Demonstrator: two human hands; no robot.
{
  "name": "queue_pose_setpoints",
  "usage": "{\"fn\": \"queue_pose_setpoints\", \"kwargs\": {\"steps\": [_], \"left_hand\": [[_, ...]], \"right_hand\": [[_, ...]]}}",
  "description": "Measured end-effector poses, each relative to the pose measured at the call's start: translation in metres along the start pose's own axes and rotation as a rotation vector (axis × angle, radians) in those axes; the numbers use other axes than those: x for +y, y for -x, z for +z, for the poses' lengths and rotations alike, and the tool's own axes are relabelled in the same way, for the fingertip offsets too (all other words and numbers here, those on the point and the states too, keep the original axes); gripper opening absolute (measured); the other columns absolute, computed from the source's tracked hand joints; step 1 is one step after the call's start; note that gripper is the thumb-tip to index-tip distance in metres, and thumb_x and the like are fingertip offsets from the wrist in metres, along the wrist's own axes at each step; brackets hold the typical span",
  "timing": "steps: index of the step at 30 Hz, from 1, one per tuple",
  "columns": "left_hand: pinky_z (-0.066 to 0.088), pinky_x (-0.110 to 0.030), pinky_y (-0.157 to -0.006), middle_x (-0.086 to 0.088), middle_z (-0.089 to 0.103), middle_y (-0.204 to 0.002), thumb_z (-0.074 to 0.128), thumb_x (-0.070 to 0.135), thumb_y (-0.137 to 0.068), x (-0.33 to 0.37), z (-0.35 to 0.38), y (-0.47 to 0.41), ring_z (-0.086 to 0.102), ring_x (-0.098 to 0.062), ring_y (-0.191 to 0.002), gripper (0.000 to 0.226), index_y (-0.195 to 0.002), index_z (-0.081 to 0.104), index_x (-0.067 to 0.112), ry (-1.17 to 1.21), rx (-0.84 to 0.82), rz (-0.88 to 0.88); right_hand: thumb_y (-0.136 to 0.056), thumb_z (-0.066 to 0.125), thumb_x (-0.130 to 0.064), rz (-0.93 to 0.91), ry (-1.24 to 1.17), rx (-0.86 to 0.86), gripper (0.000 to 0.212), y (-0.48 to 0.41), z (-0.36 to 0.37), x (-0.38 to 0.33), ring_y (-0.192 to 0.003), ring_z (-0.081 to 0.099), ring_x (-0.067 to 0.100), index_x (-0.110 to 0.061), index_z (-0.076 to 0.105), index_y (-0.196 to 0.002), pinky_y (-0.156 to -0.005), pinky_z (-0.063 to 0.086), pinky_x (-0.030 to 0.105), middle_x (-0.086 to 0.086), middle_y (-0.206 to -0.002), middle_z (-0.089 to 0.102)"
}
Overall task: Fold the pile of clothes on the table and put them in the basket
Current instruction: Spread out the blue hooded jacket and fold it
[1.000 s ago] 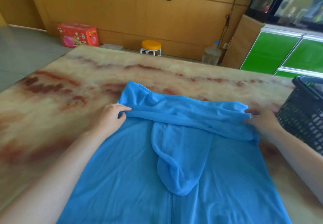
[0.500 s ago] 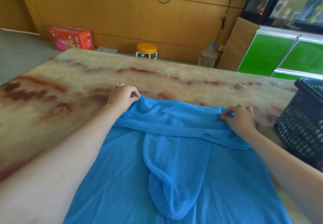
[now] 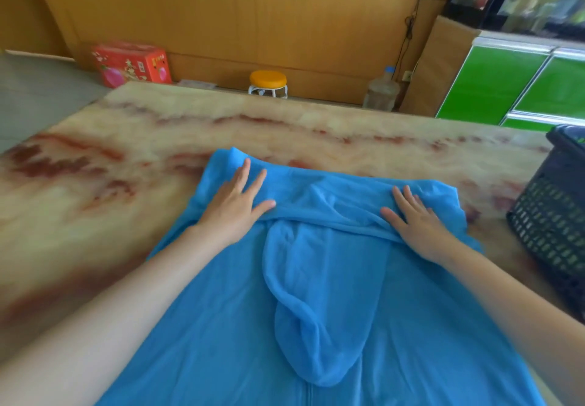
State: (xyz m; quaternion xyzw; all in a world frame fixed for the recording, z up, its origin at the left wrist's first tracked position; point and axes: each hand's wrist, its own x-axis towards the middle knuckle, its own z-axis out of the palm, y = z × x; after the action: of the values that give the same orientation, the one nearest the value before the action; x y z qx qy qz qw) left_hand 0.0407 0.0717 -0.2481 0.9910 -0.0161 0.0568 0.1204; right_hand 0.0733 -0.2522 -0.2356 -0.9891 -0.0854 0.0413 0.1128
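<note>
Hands: left hand point(image 3: 235, 208) and right hand point(image 3: 418, 223) lie flat with fingers spread, pressing the folded band of the blue garment point(image 3: 215, 326). Neither grips it.
Garment: spread mid-tabletop point(image 3: 95, 209), running toward the near edge.
Risk: thin cloth may slide or bunch under uneven pressure; the hood point(image 3: 319, 310) could skew the fold.
Room: bare tabletop toward the left and far edges; the basket point(image 3: 557, 225) by the right edge crowds that side.

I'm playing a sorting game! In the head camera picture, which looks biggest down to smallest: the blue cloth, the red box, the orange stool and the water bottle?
1. blue cloth, by far; it's nearest too.
2. red box.
3. orange stool and water bottle look about alike, so no ranking.
</note>
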Motion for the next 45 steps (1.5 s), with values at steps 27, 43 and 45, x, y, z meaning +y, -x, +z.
{"fn": "queue_pose_setpoints", "kwargs": {"steps": [27, 43, 45], "left_hand": [[0.034, -0.031, -0.057, -0.006, 0.064, -0.067, 0.077, 0.04, -0.07, -0.068, -0.041, 0.066, 0.063, -0.026, -0.069, 0.032, -0.059, 0.054, 0.02, 0.444, 0.046, -0.482], [0.029, -0.024, -0.046, 0.008, 0.044, -0.045, 0.067, 0.014, -0.079, -0.069, -0.048, 0.072, 0.037, -0.003, -0.042, 0.012, -0.069, 0.06, 0.013, 0.796, 0.154, -0.413], [0.03, -0.021, -0.046, 0.006, 0.046, -0.054, 0.068, 0.014, -0.08, -0.06, -0.052, 0.072, 0.041, -0.006, -0.049, 0.011, -0.074, 0.059, 0.015, 0.806, 0.155, -0.383]], "right_hand": [[-0.093, 0.047, -0.041, -0.096, -0.258, -0.002, 0.035, -0.004, -0.013, -0.247, -0.088, 0.061, 0.027, -0.015, 0.062, -0.111, -0.07, 0.043, 0.03, 0.006, -0.106, 0.063], [-0.09, 0.049, -0.007, -0.002, -0.11, 0.076, 0.029, -0.042, 0.021, -0.319, -0.115, 0.057, 0.028, -0.008, 0.056, -0.119, -0.086, 0.045, 0.031, 0.01, -0.123, 0.06], [-0.09, 0.049, -0.009, 0.043, -0.242, 0.06, 0.027, -0.042, 0.016, -0.309, -0.113, 0.057, 0.031, -0.005, 0.056, -0.116, -0.086, 0.046, 0.034, 0.012, -0.121, 0.06]]}}
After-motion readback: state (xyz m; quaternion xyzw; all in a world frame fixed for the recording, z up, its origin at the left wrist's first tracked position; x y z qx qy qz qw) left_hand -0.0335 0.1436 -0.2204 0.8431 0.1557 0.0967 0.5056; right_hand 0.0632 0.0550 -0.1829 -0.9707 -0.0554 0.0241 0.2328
